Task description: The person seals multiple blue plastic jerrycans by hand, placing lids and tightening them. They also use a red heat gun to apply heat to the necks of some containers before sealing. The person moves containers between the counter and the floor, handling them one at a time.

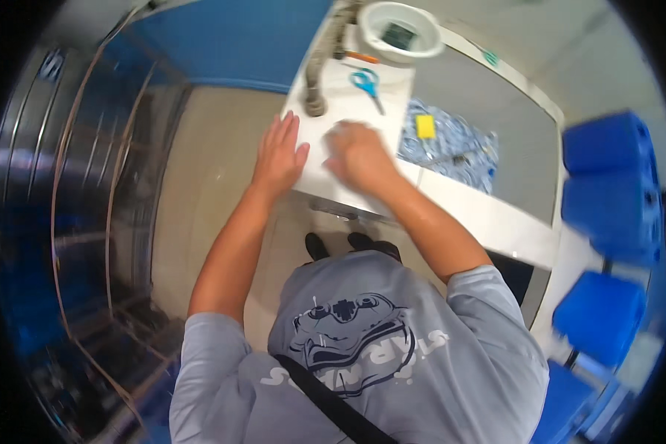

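Observation:
My left hand [277, 154] lies flat at the left edge of a white tabletop [340, 192], its fingers stretched out and nothing in them. To its right, my right hand [360, 155] is over the same surface, palm down. Motion smears its fingers, so whether they grip anything is hidden. Just beyond both hands, a rolled brownish strip [315, 89], perhaps cloth or strap, runs along the table's left side. Scissors [365, 81] with light blue handles lie farther off, beside a slim orange tool [362, 57].
At the table's far end stands a white basin [368, 31] with a dark green item inside. A pile of bluish pieces [448, 159] carrying a yellow square [425, 126] is on the right. Blue chairs [599, 318] line the right; a metal rack [81, 222] stands left.

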The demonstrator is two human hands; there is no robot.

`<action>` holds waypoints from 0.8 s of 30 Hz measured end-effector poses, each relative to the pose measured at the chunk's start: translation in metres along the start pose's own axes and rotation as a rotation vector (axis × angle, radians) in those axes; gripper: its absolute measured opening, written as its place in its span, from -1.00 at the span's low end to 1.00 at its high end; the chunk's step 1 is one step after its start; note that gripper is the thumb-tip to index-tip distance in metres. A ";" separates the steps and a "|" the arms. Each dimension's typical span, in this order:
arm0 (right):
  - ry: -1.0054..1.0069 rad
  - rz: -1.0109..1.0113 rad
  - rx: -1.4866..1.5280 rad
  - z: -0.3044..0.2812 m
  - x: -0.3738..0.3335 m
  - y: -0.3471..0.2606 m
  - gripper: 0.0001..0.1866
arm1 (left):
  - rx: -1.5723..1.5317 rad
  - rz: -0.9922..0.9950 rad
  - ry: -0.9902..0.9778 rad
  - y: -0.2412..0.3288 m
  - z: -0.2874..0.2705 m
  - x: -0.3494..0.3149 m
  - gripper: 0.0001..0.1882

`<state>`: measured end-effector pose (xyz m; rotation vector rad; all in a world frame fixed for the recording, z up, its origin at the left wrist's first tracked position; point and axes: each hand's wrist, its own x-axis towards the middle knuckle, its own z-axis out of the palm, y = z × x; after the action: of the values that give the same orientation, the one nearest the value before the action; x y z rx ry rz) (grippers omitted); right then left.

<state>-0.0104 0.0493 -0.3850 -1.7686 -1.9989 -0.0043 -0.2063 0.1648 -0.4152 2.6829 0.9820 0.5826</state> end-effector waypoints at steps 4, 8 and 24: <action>0.000 -0.080 0.112 0.040 -0.029 -0.041 -0.31 | 0.307 -0.183 -0.524 -0.093 0.014 0.060 -0.46; -0.066 0.147 0.007 0.034 -0.095 -0.013 -0.22 | -0.248 -0.515 -0.336 -0.249 -0.014 0.023 -0.35; -0.167 1.349 -0.529 -0.158 -0.424 0.150 -0.20 | -0.292 -0.938 -0.992 -0.234 -0.018 -0.251 -0.51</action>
<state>0.2100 -0.3709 -0.4343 -3.1699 -0.5252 0.0523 -0.5218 0.1767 -0.5500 1.5630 1.4188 -0.6659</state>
